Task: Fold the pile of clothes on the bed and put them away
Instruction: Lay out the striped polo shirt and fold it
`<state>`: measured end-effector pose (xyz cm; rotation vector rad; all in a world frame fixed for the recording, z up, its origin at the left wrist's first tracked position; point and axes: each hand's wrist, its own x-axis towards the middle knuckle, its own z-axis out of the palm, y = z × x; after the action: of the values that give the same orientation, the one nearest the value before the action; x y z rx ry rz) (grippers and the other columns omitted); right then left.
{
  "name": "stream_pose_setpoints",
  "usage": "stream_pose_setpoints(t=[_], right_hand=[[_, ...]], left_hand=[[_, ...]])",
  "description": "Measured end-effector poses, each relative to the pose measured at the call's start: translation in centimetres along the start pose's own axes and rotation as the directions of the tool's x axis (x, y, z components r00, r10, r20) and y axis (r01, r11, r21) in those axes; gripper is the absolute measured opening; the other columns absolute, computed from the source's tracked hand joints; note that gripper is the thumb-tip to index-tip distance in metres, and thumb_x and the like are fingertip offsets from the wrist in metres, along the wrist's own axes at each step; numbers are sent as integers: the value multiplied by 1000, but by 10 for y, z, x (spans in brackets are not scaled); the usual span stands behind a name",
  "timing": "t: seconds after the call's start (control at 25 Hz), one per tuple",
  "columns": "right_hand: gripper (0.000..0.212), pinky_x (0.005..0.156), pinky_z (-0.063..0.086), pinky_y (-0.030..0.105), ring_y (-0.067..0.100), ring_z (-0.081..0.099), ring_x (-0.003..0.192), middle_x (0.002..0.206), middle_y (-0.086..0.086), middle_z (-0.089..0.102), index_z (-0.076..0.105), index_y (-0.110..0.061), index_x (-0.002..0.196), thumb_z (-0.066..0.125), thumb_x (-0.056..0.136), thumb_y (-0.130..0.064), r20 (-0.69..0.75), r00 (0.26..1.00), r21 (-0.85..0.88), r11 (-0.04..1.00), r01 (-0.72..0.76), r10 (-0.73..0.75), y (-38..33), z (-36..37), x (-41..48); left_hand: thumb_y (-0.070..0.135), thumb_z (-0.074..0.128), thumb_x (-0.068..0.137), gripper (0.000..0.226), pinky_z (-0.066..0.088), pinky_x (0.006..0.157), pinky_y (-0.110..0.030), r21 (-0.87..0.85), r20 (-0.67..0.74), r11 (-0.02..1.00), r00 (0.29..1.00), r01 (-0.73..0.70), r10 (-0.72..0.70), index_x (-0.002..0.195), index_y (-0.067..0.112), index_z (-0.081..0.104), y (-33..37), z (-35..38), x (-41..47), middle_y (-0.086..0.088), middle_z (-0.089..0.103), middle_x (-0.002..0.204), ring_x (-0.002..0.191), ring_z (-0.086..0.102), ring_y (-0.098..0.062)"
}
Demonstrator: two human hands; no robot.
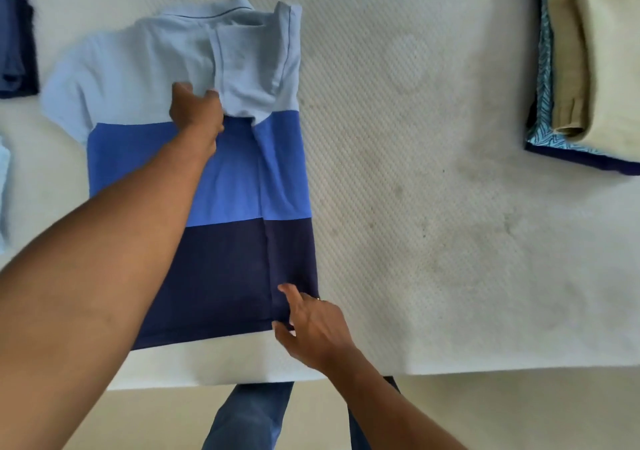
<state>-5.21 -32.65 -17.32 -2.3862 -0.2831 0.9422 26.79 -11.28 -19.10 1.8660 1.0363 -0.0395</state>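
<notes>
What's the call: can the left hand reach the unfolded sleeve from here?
Probably yes. The left hand grips the folded flap of the shirt mid-chest. The unfolded sleeve lies flat on the bed just left of it, with only flat shirt between. It must let go of the flap first.

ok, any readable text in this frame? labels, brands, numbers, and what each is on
No readable text anywhere in this view.
polo shirt: no logo, tag or print showing.
folded stack on the right: teal pattern only, no lettering.
mattress: quilted texture, no label visible.
</notes>
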Motion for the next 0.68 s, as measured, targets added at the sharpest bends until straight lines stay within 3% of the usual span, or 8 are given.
stream_pose_setpoints(t=[0.2, 0.4, 0.52, 0.68], right_hand=[[37, 78, 54, 38, 24, 70, 91, 102, -2, 73, 51, -26, 135, 53, 100, -37, -164, 982, 83, 993, -84, 97, 21, -22, 32], [26, 73, 45, 37, 38, 69, 92, 96, 8, 73, 57, -18, 122, 56, 97, -25, -301, 943, 10, 989, -147, 143, 48, -104, 121], [37, 80, 51, 41, 40, 70, 96, 98, 13, 74, 56, -17, 129, 59, 92, -25, -381, 921, -97, 988, -122, 76, 47, -165, 199], [57, 84, 54, 41, 34, 71, 94, 102, 14, 74, 48, -12, 140, 55, 86, -29, -464, 882, 37, 996, -78, 86, 27, -249, 301]], left_hand=[[17, 53, 84, 37, 56, 48, -27, 62, 55, 993, 993, 102, -106, 120, 22, 56, -51, -19, -6, -12, 68, 118, 77, 71, -21], [30, 59, 71, 35, 64, 82, -44, 149, 168, 988, 983, 48, -73, 106, 31, 57, -59, -17, 2, -6, 71, 108, 94, 72, -24], [30, 58, 68, 19, 64, 76, -50, 128, 204, 992, 979, -13, -13, 86, 24, 63, -32, -14, 24, -5, 73, 90, 88, 74, -27], [32, 64, 68, 27, 64, 67, -53, 90, 246, 992, 967, -91, 66, 72, 5, 65, 11, 0, 45, -6, 69, 76, 84, 74, -33]])
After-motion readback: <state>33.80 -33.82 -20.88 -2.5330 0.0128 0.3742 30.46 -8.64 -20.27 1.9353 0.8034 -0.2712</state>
